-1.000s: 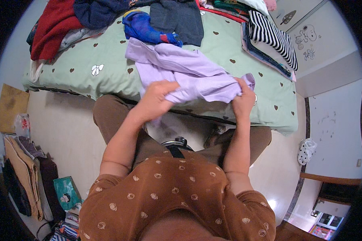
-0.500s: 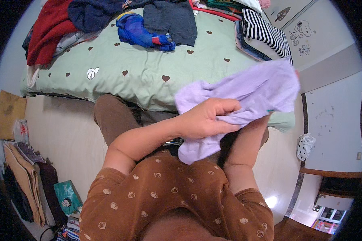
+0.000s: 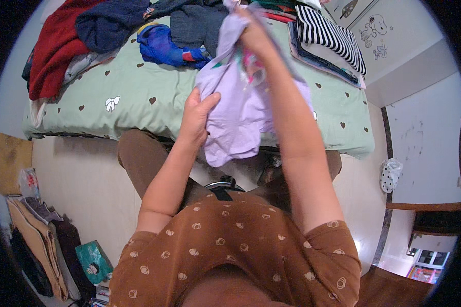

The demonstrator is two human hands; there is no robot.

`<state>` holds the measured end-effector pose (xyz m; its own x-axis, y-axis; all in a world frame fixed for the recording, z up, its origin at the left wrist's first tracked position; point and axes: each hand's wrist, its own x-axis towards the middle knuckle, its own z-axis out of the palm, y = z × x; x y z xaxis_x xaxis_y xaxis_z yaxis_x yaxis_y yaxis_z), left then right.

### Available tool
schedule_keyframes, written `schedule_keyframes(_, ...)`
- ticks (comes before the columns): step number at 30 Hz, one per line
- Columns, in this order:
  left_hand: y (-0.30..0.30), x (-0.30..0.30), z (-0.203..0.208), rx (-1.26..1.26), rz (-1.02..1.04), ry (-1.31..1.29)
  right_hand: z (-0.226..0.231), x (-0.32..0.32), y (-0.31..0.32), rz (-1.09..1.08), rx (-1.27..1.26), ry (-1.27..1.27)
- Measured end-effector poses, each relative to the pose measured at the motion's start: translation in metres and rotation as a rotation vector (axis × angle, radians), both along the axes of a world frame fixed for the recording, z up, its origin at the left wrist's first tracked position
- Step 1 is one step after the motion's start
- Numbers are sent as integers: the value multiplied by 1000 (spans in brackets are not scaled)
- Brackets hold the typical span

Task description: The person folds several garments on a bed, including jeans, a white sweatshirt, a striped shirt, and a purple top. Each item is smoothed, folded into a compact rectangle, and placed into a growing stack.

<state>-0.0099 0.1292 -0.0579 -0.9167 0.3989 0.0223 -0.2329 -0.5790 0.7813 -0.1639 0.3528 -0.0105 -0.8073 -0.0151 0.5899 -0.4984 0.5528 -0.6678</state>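
Observation:
A lavender shirt [image 3: 235, 125] with a pink and green print hangs between my two hands over the near edge of the bed. My left hand [image 3: 195, 113] grips its left side, thumb on top and fingers behind the cloth. Farther away and higher in the picture, my right hand [image 3: 253, 35] is closed on the upper part of the shirt; motion smears it slightly. My right forearm crosses in front of part of the cloth, so the shirt's right side is partly hidden.
The bed has a green sheet [image 3: 153, 115] with brown hearts. On it lie a red garment [image 3: 56, 56], a navy one [image 3: 112, 25], a blue one [image 3: 161, 48], dark grey shorts [image 3: 192, 28], and a folded stack with a striped top [image 3: 328, 36]. Folded clothes [image 3: 41, 235] stand at lower left.
The shirt has swung from the right to the middle, and its print now shows. My right hand has reached forward over the bed; my left hand has moved left and forward.

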Motion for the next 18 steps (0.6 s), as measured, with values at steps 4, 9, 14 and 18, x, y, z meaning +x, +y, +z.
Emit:
schedule_keyframes(4, -18, -15, -14, -14, 27, -117, -72, 27, -49, -43, 106, -355)
schedule_keyframes(9, -22, -23, -25, 14, 21, -153, -74, 72, -54, 6, 225, -259)
schedule_keyframes(14, -19, -22, -21, -9, 100, -123, -54, 103, -11, -284, 521, -240)
schedule_keyframes(18, -34, -27, -23, -27, 194, -84, -69, 109, 51, -474, 454, -281)
